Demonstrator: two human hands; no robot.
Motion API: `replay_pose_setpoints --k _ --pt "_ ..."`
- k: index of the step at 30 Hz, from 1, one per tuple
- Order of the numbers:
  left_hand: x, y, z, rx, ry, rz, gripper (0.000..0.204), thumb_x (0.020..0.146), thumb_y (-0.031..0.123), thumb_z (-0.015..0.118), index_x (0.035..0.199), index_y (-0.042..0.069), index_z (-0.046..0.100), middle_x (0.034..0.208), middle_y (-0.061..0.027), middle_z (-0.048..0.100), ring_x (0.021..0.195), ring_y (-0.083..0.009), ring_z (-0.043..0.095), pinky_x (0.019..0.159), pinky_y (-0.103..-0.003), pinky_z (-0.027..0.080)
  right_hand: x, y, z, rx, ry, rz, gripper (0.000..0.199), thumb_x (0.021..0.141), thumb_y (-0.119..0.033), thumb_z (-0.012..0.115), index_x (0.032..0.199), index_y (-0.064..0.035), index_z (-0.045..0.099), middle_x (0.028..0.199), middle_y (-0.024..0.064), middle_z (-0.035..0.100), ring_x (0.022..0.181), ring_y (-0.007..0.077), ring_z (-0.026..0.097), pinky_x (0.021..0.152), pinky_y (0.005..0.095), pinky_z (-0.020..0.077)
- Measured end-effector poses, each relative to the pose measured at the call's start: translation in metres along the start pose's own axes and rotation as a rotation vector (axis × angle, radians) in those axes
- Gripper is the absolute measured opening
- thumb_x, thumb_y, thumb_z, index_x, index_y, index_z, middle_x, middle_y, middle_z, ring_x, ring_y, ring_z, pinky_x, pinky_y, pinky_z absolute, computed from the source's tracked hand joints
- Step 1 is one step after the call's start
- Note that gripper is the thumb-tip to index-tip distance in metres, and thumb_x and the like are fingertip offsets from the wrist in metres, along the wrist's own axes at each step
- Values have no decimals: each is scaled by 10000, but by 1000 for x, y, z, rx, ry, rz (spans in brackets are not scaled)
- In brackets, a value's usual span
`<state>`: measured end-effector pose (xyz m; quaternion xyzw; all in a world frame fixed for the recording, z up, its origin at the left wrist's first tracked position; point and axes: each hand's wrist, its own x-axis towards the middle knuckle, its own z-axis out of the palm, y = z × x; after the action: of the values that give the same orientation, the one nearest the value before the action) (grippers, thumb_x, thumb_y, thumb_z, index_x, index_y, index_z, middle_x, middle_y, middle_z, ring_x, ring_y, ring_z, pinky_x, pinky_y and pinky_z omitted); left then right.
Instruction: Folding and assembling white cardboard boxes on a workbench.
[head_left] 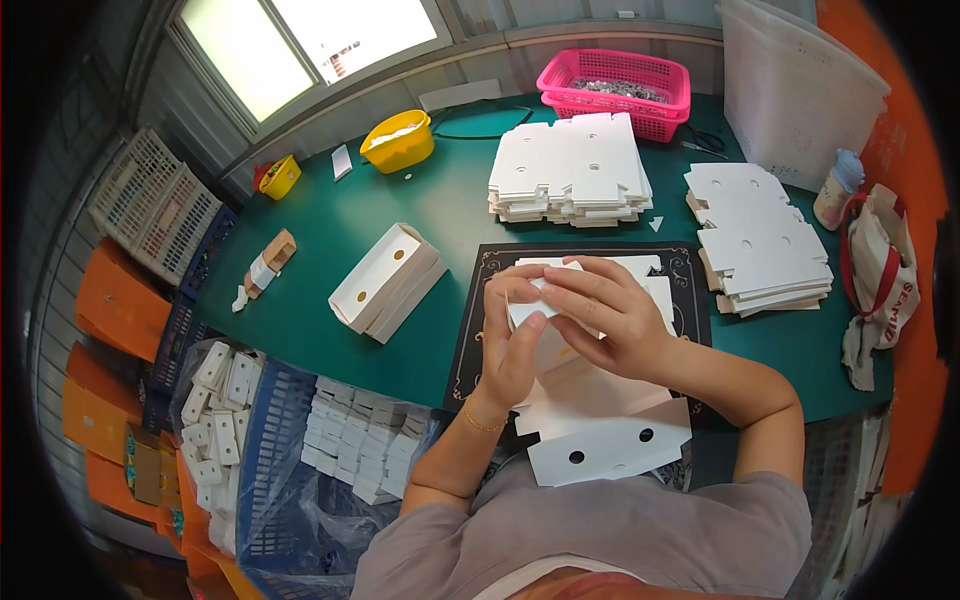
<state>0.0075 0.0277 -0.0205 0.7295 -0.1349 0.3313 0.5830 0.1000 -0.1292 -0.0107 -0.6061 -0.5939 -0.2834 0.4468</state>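
Note:
Both hands work on a white cardboard box blank (610, 450) whose near flap, with two dark round holes, hangs toward my body. Its far end is bent up between my fingers. My left hand (508, 340) grips that raised end from the left, thumb pressed against it. From the right, my right hand (612, 318) closes over the same end with bent fingers, partly hiding the fold. Beneath lies a black mat with a gold ornamental border (478, 325), and more white card shows on it behind my hands. Left of the mat, folded white trays (388, 285) sit stacked.
Flat white blanks are piled at the back (568, 165) and right (765, 240). Pink baskets (615, 90), scissors (706, 140) and yellow tubs (398, 145) stand behind. A cloth bag (882, 265) lies right. Blue crates (275, 450) with small white boxes stand lower left.

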Motion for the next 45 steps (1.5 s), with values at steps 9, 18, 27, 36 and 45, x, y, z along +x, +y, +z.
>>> replay_pose_setpoints --k 9,18,27,36,45 --pt "-10 -1 11 -114 -89 106 446 910 125 478 1334 18 392 1402 -224 413 1281 -301 443 1105 -429 329 -6 -5 1 83 110 -16 473 638 -5 753 1101 -97 713 1065 64 619 889 249 550 732 339 443" --pt "-20 -1 18 -170 239 201 425 839 30 636 1235 64 485 1312 -148 462 1243 -282 488 1069 -403 390 -2 -4 -2 138 80 98 448 675 -17 787 1105 -128 727 1054 39 628 893 239 544 777 351 444" --pt "-12 9 -11 82 141 253 204 698 -43 743 839 88 678 1035 -82 572 1078 -261 541 926 -364 459 0 -6 -4 167 67 100 447 676 -4 777 1104 -126 727 1044 43 627 894 229 543 728 331 447" --pt "-2 17 -32 -45 -160 85 185 646 -27 710 785 90 679 1035 -68 530 1111 -255 542 990 -369 422 1 -8 -5 242 24 100 448 677 26 738 1106 -101 729 1078 83 600 913 211 549 715 307 452" --pt "-17 23 -1 69 -100 90 585 933 242 514 1470 31 418 1542 -268 352 1449 -399 333 1176 -488 234 0 -23 2 162 -22 -1 565 728 1 764 1261 -3 575 1233 162 569 1060 341 580 861 399 509"
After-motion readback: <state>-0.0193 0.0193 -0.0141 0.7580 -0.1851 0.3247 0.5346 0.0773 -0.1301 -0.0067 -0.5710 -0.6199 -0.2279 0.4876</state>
